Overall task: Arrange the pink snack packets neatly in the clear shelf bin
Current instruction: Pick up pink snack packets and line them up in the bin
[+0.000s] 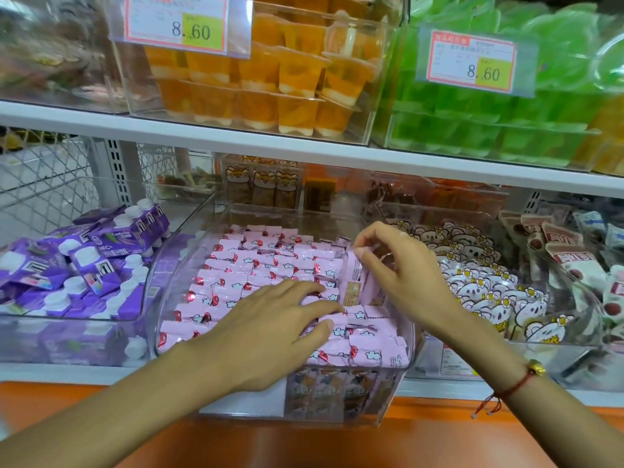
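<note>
A clear shelf bin [162, 298] sits in the middle of the lower shelf, filled with rows of pink snack packets [256, 265] printed with white clouds and red marks. My left hand [280, 319] lies flat, fingers spread, pressing on the packets near the bin's front middle. My right hand [401, 275] is at the bin's right side, fingers pinched on a few pink packets [354, 282] held upright on edge, their backs facing me. More pink packets [368, 349] lie loosely at the front right corner.
A bin of purple drink cartons [84, 265] stands to the left, a bin of white bear-print packets [479, 282] to the right. The white upper shelf [304, 146] with orange and green jelly cups overhangs closely. An orange ledge [304, 440] runs along the front.
</note>
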`<action>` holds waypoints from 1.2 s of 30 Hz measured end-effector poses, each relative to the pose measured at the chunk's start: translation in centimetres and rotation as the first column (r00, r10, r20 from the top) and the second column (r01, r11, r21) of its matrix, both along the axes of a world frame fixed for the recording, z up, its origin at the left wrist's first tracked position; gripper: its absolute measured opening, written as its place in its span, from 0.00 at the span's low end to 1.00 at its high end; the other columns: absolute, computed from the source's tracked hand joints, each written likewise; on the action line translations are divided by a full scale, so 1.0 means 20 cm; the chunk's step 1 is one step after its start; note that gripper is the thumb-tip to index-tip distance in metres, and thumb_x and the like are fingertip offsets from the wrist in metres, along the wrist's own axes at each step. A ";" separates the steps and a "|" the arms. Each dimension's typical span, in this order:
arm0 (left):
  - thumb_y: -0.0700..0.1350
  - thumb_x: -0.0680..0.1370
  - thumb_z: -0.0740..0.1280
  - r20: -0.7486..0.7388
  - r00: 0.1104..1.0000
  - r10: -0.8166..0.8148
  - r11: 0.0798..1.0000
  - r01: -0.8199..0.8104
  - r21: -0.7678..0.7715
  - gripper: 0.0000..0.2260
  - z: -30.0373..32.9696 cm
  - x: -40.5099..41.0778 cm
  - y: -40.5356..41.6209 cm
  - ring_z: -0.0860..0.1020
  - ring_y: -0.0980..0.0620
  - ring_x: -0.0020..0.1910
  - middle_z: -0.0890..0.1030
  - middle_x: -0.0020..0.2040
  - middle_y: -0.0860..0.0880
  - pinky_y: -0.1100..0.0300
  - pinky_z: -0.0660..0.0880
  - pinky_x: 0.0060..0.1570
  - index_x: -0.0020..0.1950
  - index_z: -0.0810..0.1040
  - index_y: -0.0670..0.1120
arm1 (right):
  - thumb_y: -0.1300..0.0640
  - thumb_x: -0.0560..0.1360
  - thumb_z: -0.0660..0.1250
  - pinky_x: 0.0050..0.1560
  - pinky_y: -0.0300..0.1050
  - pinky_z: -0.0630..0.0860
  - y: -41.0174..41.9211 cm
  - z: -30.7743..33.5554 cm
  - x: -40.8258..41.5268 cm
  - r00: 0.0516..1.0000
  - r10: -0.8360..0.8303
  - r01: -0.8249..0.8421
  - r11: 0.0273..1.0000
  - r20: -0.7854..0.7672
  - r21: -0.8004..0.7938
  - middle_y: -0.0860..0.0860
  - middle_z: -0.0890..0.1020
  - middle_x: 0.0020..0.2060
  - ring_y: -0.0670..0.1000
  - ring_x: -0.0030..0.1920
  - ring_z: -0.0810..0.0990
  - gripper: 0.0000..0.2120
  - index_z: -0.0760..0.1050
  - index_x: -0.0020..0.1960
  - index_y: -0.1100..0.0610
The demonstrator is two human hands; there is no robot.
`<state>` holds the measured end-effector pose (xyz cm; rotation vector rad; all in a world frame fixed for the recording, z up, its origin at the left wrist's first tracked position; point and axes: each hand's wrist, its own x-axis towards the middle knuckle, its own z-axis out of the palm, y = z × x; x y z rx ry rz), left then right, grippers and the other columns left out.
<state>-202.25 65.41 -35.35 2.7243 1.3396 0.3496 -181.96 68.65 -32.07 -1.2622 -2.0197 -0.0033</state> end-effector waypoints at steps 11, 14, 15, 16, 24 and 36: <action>0.55 0.76 0.67 0.437 0.886 0.156 0.986 -0.113 -0.122 0.16 0.12 0.21 0.21 0.77 0.56 0.46 0.78 0.49 0.57 0.57 0.76 0.46 0.62 0.74 0.54 | 0.54 0.74 0.69 0.49 0.46 0.75 -0.03 0.04 0.05 0.985 -0.034 0.042 0.998 0.172 -0.040 0.44 0.81 0.47 0.46 0.47 0.78 0.08 0.78 0.52 0.49; 0.56 0.75 0.67 0.353 0.921 0.163 0.982 -0.115 -0.152 0.13 0.09 0.19 0.22 0.78 0.53 0.47 0.79 0.48 0.55 0.57 0.75 0.45 0.57 0.76 0.53 | 0.50 0.74 0.69 0.47 0.44 0.64 -0.08 0.04 0.11 0.906 -0.187 0.118 0.973 0.379 0.198 0.46 0.81 0.48 0.50 0.52 0.73 0.08 0.79 0.52 0.49; 0.55 0.75 0.68 0.348 0.925 0.153 0.982 -0.101 -0.162 0.12 0.08 0.18 0.22 0.78 0.53 0.47 0.80 0.49 0.54 0.57 0.76 0.46 0.56 0.77 0.53 | 0.48 0.75 0.65 0.46 0.44 0.59 -0.09 0.04 0.12 0.861 -0.199 0.117 0.973 0.469 0.199 0.45 0.81 0.48 0.50 0.52 0.71 0.08 0.79 0.51 0.48; 0.55 0.75 0.68 0.350 0.926 0.143 0.983 -0.093 -0.156 0.11 0.07 0.18 0.21 0.78 0.53 0.46 0.80 0.49 0.54 0.56 0.76 0.46 0.55 0.77 0.53 | 0.47 0.77 0.60 0.46 0.44 0.55 -0.10 0.03 0.11 0.815 -0.183 0.108 0.980 0.550 0.166 0.44 0.81 0.49 0.49 0.52 0.69 0.11 0.79 0.52 0.47; 0.54 0.76 0.68 0.479 0.870 0.117 0.992 -0.120 -0.024 0.07 0.05 0.17 0.18 0.76 0.64 0.37 0.80 0.37 0.58 0.56 0.76 0.40 0.52 0.78 0.55 | 0.49 0.80 0.49 0.51 0.46 0.58 -0.13 0.04 0.10 0.713 -0.076 0.107 0.994 0.697 0.000 0.45 0.80 0.54 0.49 0.54 0.65 0.19 0.77 0.58 0.48; 0.43 0.77 0.67 0.939 0.341 0.038 0.995 -0.104 -0.002 0.05 0.23 0.13 0.11 0.79 0.60 0.46 0.81 0.47 0.55 0.71 0.74 0.48 0.49 0.77 0.54 | 0.50 0.79 0.56 0.55 0.44 0.65 -0.14 0.04 0.11 0.840 -0.062 0.089 0.996 0.539 -0.024 0.44 0.77 0.59 0.48 0.57 0.69 0.15 0.74 0.62 0.46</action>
